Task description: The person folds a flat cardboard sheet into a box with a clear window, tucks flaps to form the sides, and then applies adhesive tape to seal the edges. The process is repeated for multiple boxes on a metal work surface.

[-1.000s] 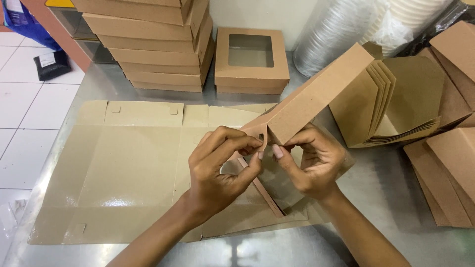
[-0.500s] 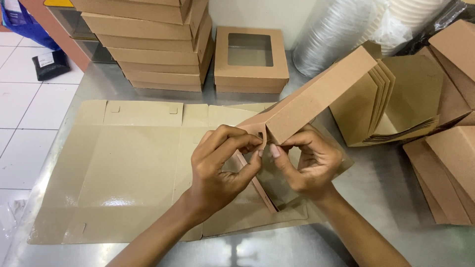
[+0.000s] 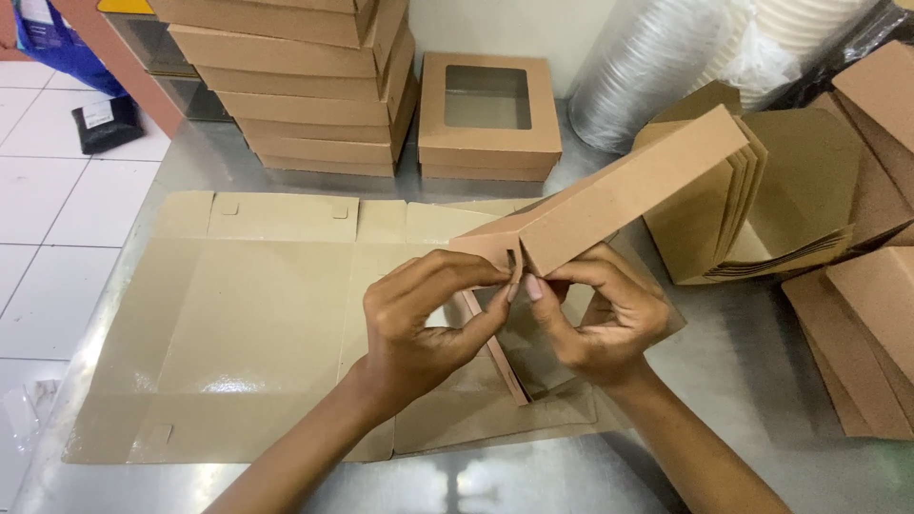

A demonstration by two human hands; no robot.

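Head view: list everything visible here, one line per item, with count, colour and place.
half-folded box: one, brown card, held up at centre, corner pinched by both hands
flat cardboard sheet: one, tan, spread on the table under the hands
stack of finished boxes: one stack, brown, far left of centre
windowed box: one, brown with a clear square window, far centre
nested folded cartons: one bunch, brown, right of the held box
more cartons: several, brown, right edge
stacked cups in plastic sleeves: clear and white, far right
steel table: one, grey
tiled floor: white, left
left hand: fingers on the box corner
right hand: fingers on the same corner
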